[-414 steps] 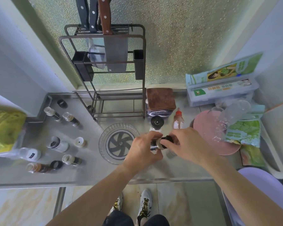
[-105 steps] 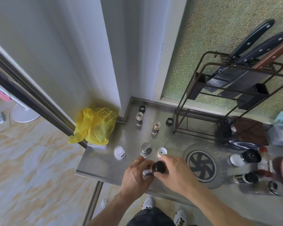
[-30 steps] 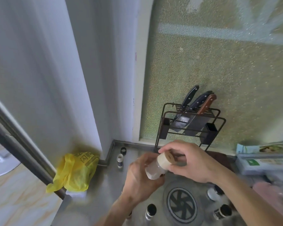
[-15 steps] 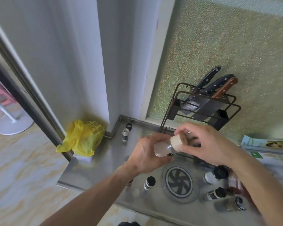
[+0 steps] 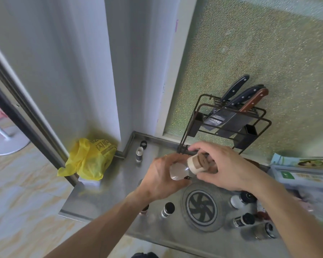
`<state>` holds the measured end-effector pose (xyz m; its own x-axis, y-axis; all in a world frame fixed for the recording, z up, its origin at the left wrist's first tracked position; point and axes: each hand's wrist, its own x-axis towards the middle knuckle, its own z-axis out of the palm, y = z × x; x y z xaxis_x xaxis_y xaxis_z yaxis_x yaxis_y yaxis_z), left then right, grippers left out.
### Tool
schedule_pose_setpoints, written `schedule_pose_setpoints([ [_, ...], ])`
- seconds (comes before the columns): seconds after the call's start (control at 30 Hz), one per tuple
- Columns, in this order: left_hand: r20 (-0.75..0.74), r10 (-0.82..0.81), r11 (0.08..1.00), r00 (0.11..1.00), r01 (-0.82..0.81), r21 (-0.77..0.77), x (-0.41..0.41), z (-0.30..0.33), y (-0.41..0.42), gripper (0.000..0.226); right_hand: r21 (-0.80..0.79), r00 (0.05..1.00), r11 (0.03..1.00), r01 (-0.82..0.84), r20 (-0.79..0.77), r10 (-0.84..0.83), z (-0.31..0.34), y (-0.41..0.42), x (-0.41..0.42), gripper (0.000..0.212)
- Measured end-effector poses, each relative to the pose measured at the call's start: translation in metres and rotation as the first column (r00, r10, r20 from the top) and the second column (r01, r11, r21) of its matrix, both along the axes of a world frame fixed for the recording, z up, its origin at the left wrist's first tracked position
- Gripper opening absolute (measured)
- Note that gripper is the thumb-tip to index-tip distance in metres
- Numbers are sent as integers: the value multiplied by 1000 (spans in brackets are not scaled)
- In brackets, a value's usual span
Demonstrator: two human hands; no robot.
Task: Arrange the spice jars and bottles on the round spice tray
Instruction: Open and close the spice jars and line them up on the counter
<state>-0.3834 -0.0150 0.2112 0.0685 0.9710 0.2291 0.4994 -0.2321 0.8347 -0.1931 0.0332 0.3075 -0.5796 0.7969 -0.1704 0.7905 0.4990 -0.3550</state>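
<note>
I hold a white spice jar (image 5: pixel 177 171) tilted in the air above the steel counter (image 5: pixel 119 181). My left hand (image 5: pixel 160 178) grips its body and my right hand (image 5: pixel 222 164) grips its cream cap (image 5: pixel 197 162). Below and to the right lies the round clear spice tray (image 5: pixel 201 207) with a black fan pattern; nothing stands on it. A black-capped jar (image 5: pixel 167 209) stands left of the tray. Two black-capped jars (image 5: pixel 243 219) (image 5: pixel 241 198) and a steel shaker (image 5: pixel 265 231) stand right of it. A small open jar (image 5: pixel 139 153) and a black cap (image 5: pixel 143 144) sit near the back corner.
A wire knife rack (image 5: pixel 227 121) with three knives stands at the back against frosted glass. A yellow plastic bag (image 5: pixel 90 159) lies at the counter's left end. Boxes and packets (image 5: pixel 302 172) crowd the right side. The counter's front edge runs just below the tray.
The view has dipped slightly. Both hands still hold the white jar above the counter, and the right hand stays on its cap.
</note>
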Motion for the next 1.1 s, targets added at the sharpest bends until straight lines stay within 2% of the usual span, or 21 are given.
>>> schedule_pose_setpoints([
  [0.03,4,1,1000,1000,-1,2,0,-1,0,52,27,1000,999,24,18,-25,-2,1,-1,39],
  [0.07,7,1,1000,1000,-1,2,-1,-2,0,52,74,996,995,70,48,-73,-2,2,-3,38],
  [0.1,10,0,1000,1000,0,-1,-1,-3,0,52,107,992,990,94,68,-102,-3,3,-5,50],
  [0.2,13,-6,1000,1000,6,-10,-3,-6,2,52,2,996,998,68,61,-68,-4,1,-7,66],
  [0.23,14,-6,1000,1000,7,-15,-4,-7,2,52,-17,998,999,48,34,-47,-6,1,-7,62],
  [0.3,11,-12,1000,1000,12,-16,-6,-7,1,52,59,994,995,78,76,-82,-9,2,-9,37],
  [0.37,8,-17,1000,1000,17,-12,-7,-9,1,51,99,988,988,118,86,-127,-10,2,-11,53],
  [0.47,22,-2,1000,1000,2,-19,-10,-12,2,53,-40,996,996,83,27,-82,-10,-1,-15,60],
  [0.53,21,-1,1000,1000,2,-27,-10,-15,2,52,0,994,995,104,25,-104,-14,0,-17,40],
  [0.6,29,-10,999,1000,11,-41,-10,-19,1,50,69,984,983,172,40,-175,-15,2,-20,49],
  [0.7,37,-21,999,999,22,-48,-11,-25,3,51,-43,991,990,133,13,-132,-21,1,-23,55],
  [0.77,44,-7,998,999,10,-62,-12,-29,4,51,-56,990,989,140,-21,-141,-31,1,-24,46],
  [0.83,48,34,997,998,-30,-73,-11,-36,5,51,-5,974,977,215,-66,-215,-39,1,-29,39],
  [1.0,16,202,978,979,-200,-62,-3,-66,12,46,104,967,963,250,-73,-243,-70,4,-51,36],
  [1.1,-98,143,981,985,-154,-116,-4,-89,24,59,70,964,961,267,-33,-265,-101,17,-59,36],
])
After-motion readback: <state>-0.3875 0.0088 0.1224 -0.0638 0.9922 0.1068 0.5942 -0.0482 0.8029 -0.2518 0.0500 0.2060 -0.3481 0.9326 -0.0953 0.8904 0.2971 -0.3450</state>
